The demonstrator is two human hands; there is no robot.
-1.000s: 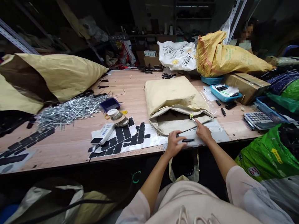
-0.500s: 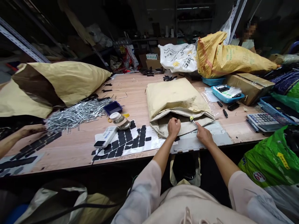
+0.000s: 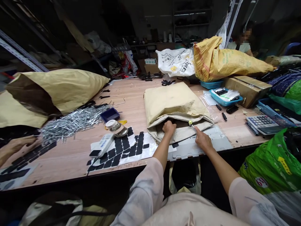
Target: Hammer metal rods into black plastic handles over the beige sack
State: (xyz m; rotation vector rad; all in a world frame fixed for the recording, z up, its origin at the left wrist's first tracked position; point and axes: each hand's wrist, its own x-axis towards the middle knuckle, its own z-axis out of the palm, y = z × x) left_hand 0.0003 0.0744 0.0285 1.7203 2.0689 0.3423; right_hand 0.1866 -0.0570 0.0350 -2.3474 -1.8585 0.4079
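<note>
Left hand at a slack-mouthed, papery sack, grip unclear; right hand closed around a slim, round-knobbed rod.

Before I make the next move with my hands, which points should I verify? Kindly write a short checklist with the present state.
1. Paper sack open toward you: ok, its mouth gapes.
2. Right hand gripping the yellow-tipped rod: ok.
3. Left hand holding something: cannot tell; it is at the sack's mouth, fingers hidden.
4. Co-worker's hand apart from yours: ok, it is beside the metal rods.
5. Glass jar covered: ok, white lid on.
</note>
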